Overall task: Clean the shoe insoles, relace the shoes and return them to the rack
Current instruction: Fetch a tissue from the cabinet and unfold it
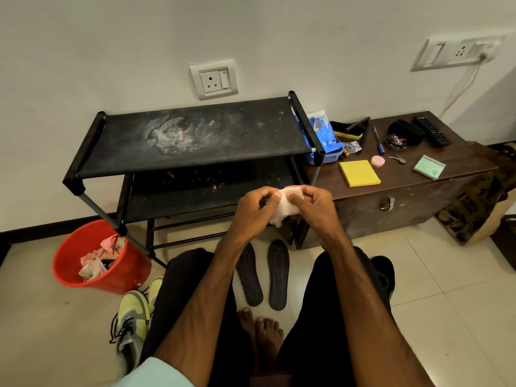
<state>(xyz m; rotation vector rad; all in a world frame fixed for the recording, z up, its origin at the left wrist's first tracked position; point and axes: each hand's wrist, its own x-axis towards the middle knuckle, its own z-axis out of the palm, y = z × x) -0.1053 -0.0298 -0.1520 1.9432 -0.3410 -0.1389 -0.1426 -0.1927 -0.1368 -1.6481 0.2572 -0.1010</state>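
Pinching a white wipe [287,203] between both hands, left hand [255,210] and right hand [314,208], fingers curled on it, in front of the black rack [195,135]. 2 dark insoles [262,275] lie side by side on floor between the knees. Yellow-green shoes [136,314] by red bucket [92,258].

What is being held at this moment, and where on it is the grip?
A white wipe, pinched by both hands: the left hand grips its left end, the right hand its right end.
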